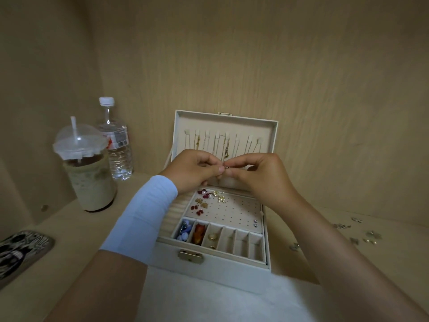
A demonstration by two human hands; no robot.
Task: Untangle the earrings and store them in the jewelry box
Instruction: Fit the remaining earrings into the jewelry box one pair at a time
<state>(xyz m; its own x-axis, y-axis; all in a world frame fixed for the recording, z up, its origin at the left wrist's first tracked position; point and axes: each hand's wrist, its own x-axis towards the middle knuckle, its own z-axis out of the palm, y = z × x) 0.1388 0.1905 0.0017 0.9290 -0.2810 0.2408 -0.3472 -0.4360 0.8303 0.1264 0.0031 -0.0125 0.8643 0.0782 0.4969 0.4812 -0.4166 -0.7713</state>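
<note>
A cream jewelry box (209, 263) stands open in front of me, with chains hanging in its raised lid (269, 135). Above its perforated earring panel (234, 212), my left hand (195, 169) and my right hand (260, 175) meet fingertip to fingertip. Both pinch a tiny gold earring (226, 167) between them. Red, pearl and gold studs sit on the panel's left part. Blue, orange and gold pieces fill the three leftmost front compartments. More small earrings (369, 235) lie loose on the desk to the right of the box.
An iced coffee cup (89, 175) with a straw and a water bottle (117, 145) stand at the back left. A patterned phone case (21, 252) lies at the left edge. Wooden walls close in behind and to the left. A white cloth (209, 300) lies under the box.
</note>
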